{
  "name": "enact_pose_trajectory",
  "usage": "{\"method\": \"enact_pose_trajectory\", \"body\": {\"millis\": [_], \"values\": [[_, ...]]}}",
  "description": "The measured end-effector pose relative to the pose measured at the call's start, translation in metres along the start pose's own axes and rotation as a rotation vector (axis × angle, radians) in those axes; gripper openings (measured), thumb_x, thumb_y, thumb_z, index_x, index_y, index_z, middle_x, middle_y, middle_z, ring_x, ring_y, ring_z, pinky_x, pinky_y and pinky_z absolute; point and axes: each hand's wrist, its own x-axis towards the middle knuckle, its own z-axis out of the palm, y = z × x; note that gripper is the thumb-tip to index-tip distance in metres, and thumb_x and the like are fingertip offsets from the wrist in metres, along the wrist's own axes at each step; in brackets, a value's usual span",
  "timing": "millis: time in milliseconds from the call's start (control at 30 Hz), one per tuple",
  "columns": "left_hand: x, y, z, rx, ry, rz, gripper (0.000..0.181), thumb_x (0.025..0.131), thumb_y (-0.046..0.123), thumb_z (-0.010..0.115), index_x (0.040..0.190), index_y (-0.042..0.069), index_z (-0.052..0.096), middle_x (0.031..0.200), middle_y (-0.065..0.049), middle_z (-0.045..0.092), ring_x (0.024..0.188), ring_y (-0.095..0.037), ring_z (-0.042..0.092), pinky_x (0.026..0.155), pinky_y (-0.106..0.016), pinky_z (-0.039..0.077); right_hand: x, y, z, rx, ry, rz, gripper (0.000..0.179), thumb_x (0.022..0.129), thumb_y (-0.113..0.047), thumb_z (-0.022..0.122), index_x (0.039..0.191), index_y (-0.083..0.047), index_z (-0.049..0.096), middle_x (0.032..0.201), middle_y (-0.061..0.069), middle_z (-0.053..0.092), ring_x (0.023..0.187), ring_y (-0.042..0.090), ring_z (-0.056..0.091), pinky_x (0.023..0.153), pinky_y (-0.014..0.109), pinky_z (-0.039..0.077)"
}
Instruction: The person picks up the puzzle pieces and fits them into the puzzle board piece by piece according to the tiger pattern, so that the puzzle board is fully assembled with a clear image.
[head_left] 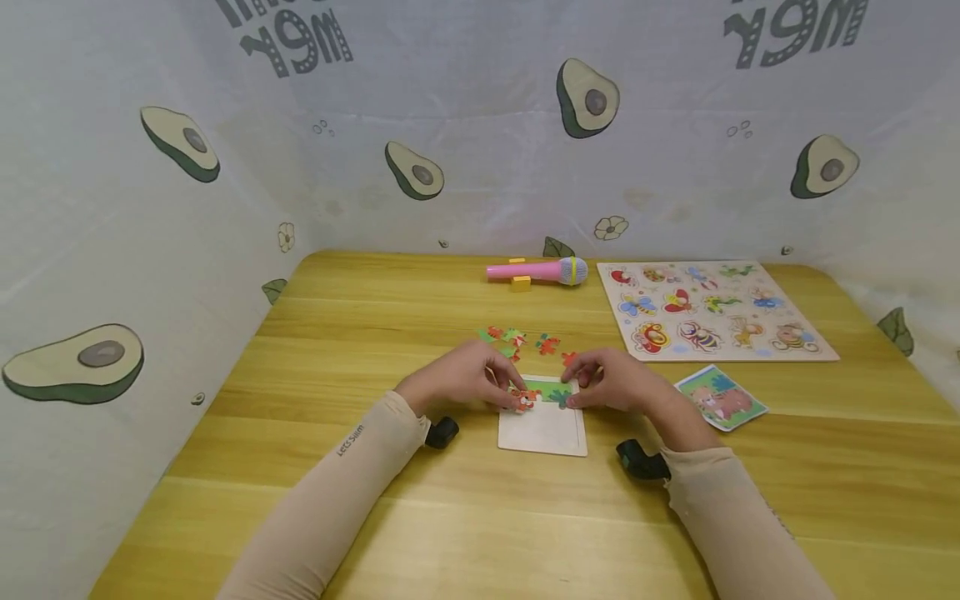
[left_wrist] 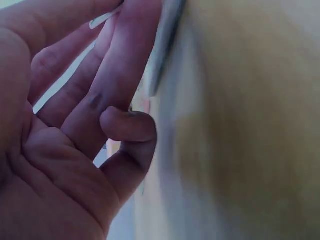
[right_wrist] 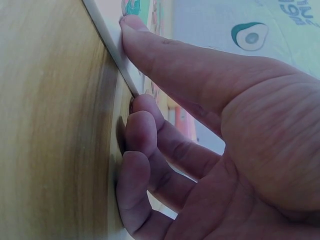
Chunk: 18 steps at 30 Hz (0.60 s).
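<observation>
In the head view a small white puzzle board (head_left: 542, 435) lies flat on the table, with green pieces (head_left: 553, 388) along its far side. My left hand (head_left: 477, 377) is over its left edge and pinches an orange puzzle piece with a printed animal face (head_left: 523, 402) between thumb and fingers. The left wrist view catches only the pale edge of this piece (left_wrist: 104, 19). At the board's right edge, my right hand (head_left: 611, 382) holds the board. Its thumb (right_wrist: 137, 37) lies on the board beside a dark green bush print, and the other fingers curl against the side.
Several loose puzzle pieces (head_left: 513, 337) lie beyond the board. A picture card (head_left: 723, 398) lies right of my right hand. Farther back are a large insect peg puzzle (head_left: 708, 304) and a pink toy microphone (head_left: 534, 271). A printed curtain (head_left: 480, 183) surrounds the table.
</observation>
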Motion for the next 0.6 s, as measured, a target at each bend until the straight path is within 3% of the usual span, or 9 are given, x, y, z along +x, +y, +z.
{"method": "enact_pose_trajectory", "body": {"millis": [133,367,600], "values": [[0.0017,-0.0009,0.0058,0.041,-0.001,0.03,0.01,0.088,0.02,0.082,0.097,0.018,0.08,0.072,0.005,0.068,0.062,-0.011,0.058,0.057,-0.025,0.044,-0.0002,0.0017,-0.0017,-0.005,0.003,0.001,0.025,0.082,-0.015,0.085,0.102,-0.006,0.074,0.089,0.007,0.056,0.081,0.023,0.05,0.07,0.036,0.043],[0.0,-0.0002,0.0087,0.196,-0.011,0.071,0.01,0.088,0.026,0.081,0.095,0.021,0.079,0.081,0.012,0.066,0.072,-0.008,0.058,0.068,-0.024,0.048,0.0002,0.0009,-0.0015,-0.003,-0.004,0.008,0.025,0.082,-0.016,0.085,0.103,-0.006,0.074,0.089,0.007,0.056,0.081,0.023,0.05,0.07,0.036,0.043],[0.0,0.003,0.0105,0.278,0.001,0.072,0.007,0.087,0.026,0.082,0.085,0.022,0.078,0.081,0.015,0.065,0.076,-0.005,0.058,0.071,-0.023,0.049,0.0001,-0.0008,-0.0021,-0.004,-0.007,0.011,0.025,0.083,-0.015,0.085,0.103,-0.006,0.074,0.089,0.007,0.056,0.081,0.023,0.05,0.071,0.036,0.043]]}}
